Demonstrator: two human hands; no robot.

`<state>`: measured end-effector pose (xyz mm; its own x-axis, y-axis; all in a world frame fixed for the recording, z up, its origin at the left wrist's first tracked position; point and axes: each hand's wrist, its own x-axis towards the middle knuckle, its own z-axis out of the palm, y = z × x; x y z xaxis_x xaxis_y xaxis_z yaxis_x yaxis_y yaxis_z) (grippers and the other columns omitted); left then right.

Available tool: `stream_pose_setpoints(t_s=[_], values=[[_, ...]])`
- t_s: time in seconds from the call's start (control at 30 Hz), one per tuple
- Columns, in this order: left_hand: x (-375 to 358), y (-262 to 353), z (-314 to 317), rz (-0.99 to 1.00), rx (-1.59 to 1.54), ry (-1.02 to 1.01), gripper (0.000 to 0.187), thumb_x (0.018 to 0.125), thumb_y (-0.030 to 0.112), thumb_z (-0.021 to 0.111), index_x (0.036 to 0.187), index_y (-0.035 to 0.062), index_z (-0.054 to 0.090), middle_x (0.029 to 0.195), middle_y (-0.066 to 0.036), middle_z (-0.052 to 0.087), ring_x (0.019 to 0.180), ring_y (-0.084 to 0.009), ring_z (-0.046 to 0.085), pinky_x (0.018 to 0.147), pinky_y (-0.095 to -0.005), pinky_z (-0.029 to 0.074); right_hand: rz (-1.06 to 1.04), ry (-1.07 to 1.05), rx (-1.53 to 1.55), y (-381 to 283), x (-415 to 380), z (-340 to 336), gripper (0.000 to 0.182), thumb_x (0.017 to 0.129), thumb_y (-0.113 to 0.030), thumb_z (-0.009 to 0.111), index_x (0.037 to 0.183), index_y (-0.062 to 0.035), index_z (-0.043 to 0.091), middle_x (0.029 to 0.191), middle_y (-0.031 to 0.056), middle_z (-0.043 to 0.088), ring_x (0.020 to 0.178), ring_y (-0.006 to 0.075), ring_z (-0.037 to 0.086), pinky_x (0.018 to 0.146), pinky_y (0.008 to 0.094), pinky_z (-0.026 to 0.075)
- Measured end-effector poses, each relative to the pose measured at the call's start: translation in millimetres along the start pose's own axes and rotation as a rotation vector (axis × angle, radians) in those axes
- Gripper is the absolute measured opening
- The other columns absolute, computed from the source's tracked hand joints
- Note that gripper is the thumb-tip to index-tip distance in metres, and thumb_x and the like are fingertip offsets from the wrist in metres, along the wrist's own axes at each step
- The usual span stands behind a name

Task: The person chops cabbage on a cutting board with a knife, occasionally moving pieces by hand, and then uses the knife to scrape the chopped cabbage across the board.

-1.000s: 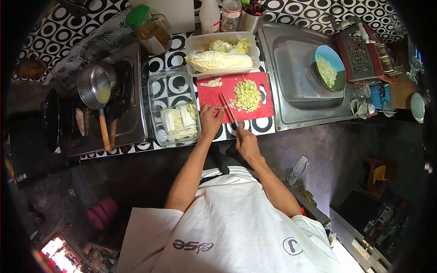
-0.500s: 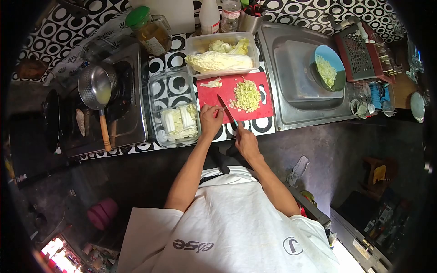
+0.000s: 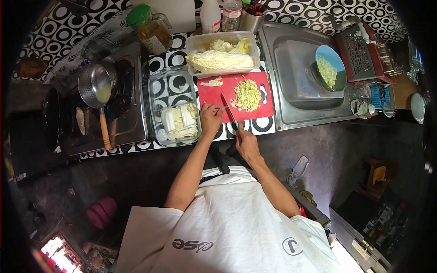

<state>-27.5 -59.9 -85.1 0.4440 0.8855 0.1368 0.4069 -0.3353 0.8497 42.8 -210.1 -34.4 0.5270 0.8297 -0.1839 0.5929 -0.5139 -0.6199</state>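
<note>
My right hand (image 3: 247,144) is wrapped round the handle of a kitchen knife (image 3: 228,105), whose blade points away from me over a red cutting board (image 3: 209,94). Left of the blade, my left hand (image 3: 211,120) has its fingers bent together, pinching a small pale piece of cabbage (image 3: 225,108) at the board's front edge. A heap of chopped cabbage (image 3: 247,95) lies right of the knife. Several pale cabbage strips (image 3: 212,82) rest at the board's far left. Cut cabbage leaves (image 3: 178,122) sit in a glass dish (image 3: 152,93) beside my left hand.
Behind the board stands a plastic container (image 3: 256,54) with larger cabbage pieces (image 3: 221,61). To the right, a blue bowl (image 3: 336,53) of shredded cabbage sits in the sink area (image 3: 284,120). A stove (image 3: 132,123) with a saucepan (image 3: 91,86) is at left; a green-lidded jug (image 3: 150,34) stands behind.
The knife blade has shifted slightly to the right, away from my left fingers. Both hands stay in nearly the same place.
</note>
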Motion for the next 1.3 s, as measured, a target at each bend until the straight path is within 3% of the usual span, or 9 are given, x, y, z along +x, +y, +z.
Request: stream_pose_setpoints(t_s=[1.3], values=[[0,4,-1,0.007,-0.011,0.005,0.010,0.072,0.008,0.073,0.079,0.0041,0.067,0.069,-0.008,0.052,0.059,-0.0191,0.057,0.056,-0.0302,0.046,0.037,-0.014,0.094,-2,-1,2,0.037,0.082,-0.006,0.053,0.118,-0.0017,0.048,0.070,0.0255,0.059,0.068,0.0411,0.060,0.062,0.0478,0.047]])
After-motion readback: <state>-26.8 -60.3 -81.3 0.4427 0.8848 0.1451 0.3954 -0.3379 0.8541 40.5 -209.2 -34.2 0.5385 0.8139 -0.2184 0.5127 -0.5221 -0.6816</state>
